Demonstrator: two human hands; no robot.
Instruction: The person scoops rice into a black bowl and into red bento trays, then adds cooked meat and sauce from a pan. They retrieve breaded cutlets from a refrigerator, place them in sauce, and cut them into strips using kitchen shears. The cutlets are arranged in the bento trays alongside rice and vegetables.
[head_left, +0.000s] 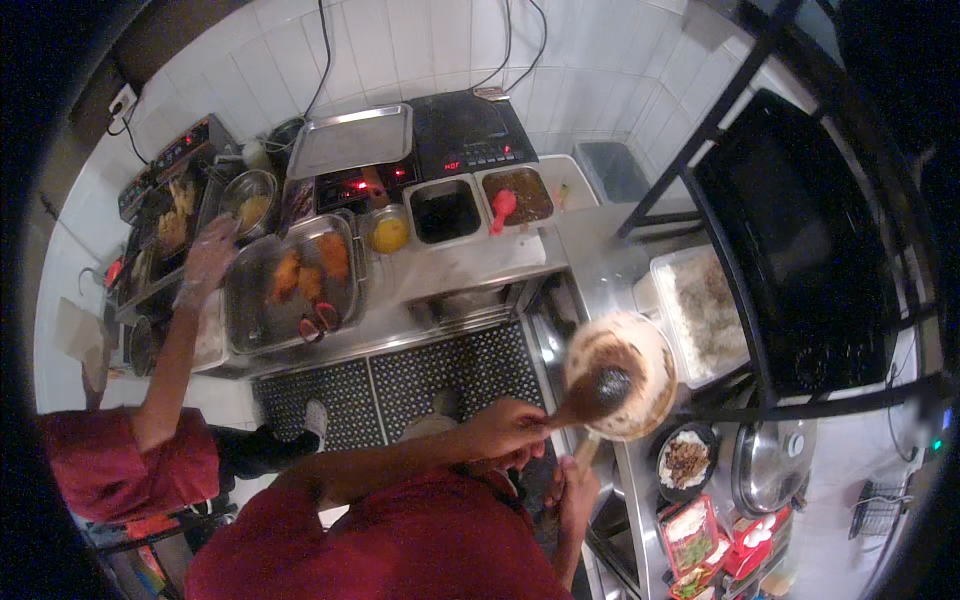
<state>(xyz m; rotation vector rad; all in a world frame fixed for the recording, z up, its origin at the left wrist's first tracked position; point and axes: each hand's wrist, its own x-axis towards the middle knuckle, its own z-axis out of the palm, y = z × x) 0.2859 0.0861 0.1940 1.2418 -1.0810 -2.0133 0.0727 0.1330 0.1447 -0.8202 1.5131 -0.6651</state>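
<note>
Holding fried pieces (285,276), a steel tray (250,310) is seen; well right of it, a pale tub (703,380) of rice (702,315) is partly hidden by a black appliance (800,250). Also right of the tray, a round pan (642,372), smeared brown inside, is gripped by its wooden handle (588,454) in the right hand (574,488). Its middle is blocked by a brown spoon (590,397), grasped in the left hand (508,428).

Just beyond the left hand (512,428), the brown spoon (590,397) blurs and hides some of the pan's (655,345) inside; farther right, a black appliance (790,260) covers one side of a white-filled tray (666,305); below the hand, the lower edge cuts off the red shirt (400,545).
</note>
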